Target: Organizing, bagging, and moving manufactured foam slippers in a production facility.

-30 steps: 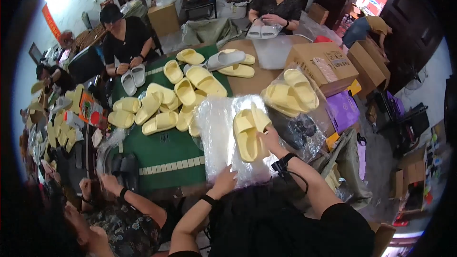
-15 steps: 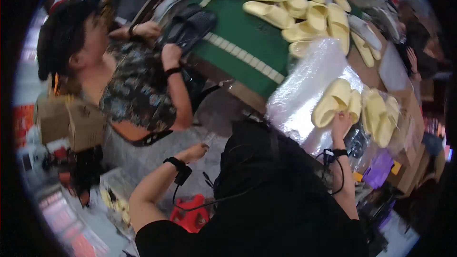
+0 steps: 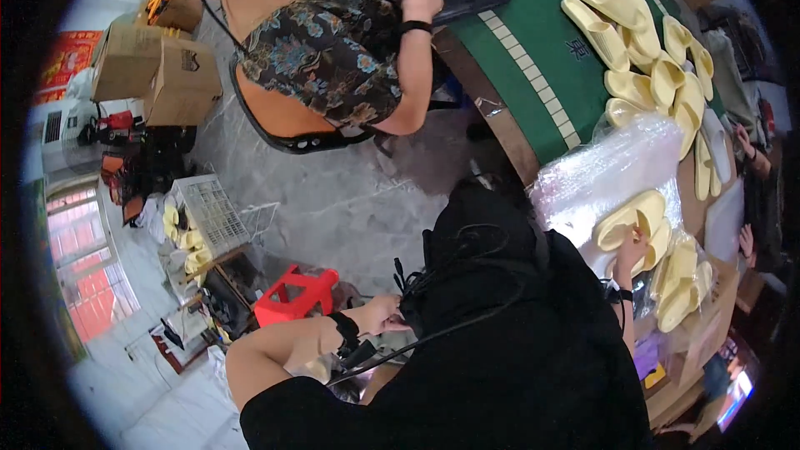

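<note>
Two slippers at three o'clock: we steady them on the wrap, right fingers touching them; left fingers curled, grip unclear.

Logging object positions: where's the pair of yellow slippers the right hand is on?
Head view, right side: the pair of yellow slippers lies on a clear plastic bag at the green table's edge, with the right hand touching it from below.

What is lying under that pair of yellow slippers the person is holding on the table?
Under the yellow slippers, held by the right hand, lies a sheet of clear bubble wrap spread over the green table. Whatever lies beneath the wrap is hidden.
</note>
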Available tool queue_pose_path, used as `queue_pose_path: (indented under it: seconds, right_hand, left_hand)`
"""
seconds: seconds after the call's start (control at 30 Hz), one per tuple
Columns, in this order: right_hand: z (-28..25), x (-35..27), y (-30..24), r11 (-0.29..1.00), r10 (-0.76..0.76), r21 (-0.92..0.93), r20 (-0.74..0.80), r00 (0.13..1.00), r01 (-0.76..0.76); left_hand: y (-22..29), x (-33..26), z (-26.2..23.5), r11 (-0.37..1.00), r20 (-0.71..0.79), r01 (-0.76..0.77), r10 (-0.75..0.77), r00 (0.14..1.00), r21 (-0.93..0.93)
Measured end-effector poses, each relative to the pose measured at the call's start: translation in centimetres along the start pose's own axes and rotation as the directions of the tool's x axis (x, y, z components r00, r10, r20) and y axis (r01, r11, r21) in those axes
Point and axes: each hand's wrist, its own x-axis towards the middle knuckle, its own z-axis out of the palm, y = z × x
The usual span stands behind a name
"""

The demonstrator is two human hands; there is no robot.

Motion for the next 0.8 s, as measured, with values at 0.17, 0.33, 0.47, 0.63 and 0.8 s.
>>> queue_pose_path:
  seconds: [0.17,0.33,0.47,0.63,0.8]
  right_hand:
    - [0.3,0.8,1.4,1.0,0.01,0.013,0.026,1.0,-0.011]
    - [0.1,0.6,1.1,0.998,0.026,0.053,0.044,0.999,-0.028]
    - [-0.1,0.4,0.5,0.986,0.019,0.166,0.044,0.999,-0.026]
    - [0.1,0.4,1.2,1.0,-0.004,0.004,-0.063,0.998,0.004]
    - [0.6,0.2,1.7,0.994,0.01,0.106,-0.094,0.996,0.0]
  left_hand:
    - [0.9,-0.6,2.2,0.979,-0.363,-0.201,0.203,0.909,0.045]
    - [1.7,-1.5,3.6,0.975,-0.507,-0.203,0.223,0.833,0.095]
    - [1.8,-1.6,4.3,0.98,-0.457,-0.174,0.197,0.867,0.094]
    - [1.4,-1.1,3.8,0.939,-0.46,-0.304,0.343,0.819,0.158]
    - [0.5,1.1,1.9,0.928,-0.475,-0.336,0.372,0.798,0.162]
